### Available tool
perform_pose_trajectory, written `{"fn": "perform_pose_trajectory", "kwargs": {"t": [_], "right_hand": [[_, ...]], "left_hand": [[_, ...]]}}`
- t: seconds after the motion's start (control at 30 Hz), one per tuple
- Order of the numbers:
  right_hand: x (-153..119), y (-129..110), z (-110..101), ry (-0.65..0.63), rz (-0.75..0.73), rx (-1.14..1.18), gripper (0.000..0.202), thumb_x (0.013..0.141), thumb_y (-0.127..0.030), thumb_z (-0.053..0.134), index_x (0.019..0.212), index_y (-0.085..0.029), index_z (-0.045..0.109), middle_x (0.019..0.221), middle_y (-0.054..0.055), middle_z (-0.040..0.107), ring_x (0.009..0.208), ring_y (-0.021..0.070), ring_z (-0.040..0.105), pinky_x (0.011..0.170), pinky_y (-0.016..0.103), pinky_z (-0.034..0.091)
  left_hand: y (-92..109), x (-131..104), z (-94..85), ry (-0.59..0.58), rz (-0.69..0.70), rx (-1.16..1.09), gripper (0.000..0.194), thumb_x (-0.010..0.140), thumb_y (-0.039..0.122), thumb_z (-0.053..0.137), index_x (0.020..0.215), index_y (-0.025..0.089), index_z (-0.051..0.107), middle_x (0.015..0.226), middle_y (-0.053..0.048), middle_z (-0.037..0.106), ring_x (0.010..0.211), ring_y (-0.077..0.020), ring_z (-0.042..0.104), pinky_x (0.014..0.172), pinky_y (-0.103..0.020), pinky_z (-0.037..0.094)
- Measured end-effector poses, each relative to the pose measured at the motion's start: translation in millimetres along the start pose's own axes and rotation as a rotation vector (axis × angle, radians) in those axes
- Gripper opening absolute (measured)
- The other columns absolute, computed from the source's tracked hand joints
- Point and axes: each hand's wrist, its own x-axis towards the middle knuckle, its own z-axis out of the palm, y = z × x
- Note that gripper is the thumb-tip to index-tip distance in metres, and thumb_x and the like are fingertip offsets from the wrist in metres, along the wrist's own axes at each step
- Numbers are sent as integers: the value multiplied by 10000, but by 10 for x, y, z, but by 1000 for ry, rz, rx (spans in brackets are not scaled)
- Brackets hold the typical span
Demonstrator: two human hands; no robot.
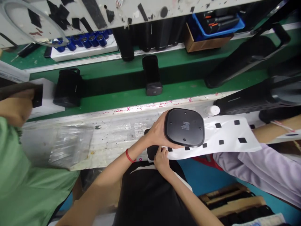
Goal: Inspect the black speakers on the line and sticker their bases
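My left hand (157, 130) grips the rounded black plastic housing (184, 127), base up, over the bench edge | right hand (161, 158) pinches at the white backing sheet of black square pads (229, 138) | risk: one-handed hold may slip; pad could go on crooked.

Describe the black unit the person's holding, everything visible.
The black unit is a rounded-square body of matte plastic as it looks, its flat underside turned to the camera, with small white print in the middle and tiny dots near the corners. The left hand grips its left edge, holding it over the white sheet with black squares.
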Motion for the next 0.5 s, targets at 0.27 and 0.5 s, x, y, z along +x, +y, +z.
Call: {"fn": "perform_pose_trajectory", "kwargs": {"t": [0.27,0.5], "right_hand": [[194,22,-137,-19,-138,-93,233,987,-276,608,1142,-101,614,1136,105,605,1085,225,595,965,428,520],[-411,-556,-632,-205,-810,85,111,932,-176,641,1022,-111,645,1080,71,623,1035,198,596,917,363,522]], "left_hand": [[17,-3,7,-6,-52,-6,1109,521,593,864,1420,206,344,1428,-168,465,1325,-382,471,1133,-556,409],[22,60,-20,-59,-20,-1,1121,521,559,876,1421,189,320,1412,-181,486,1304,-371,503,1118,-546,428]]}}
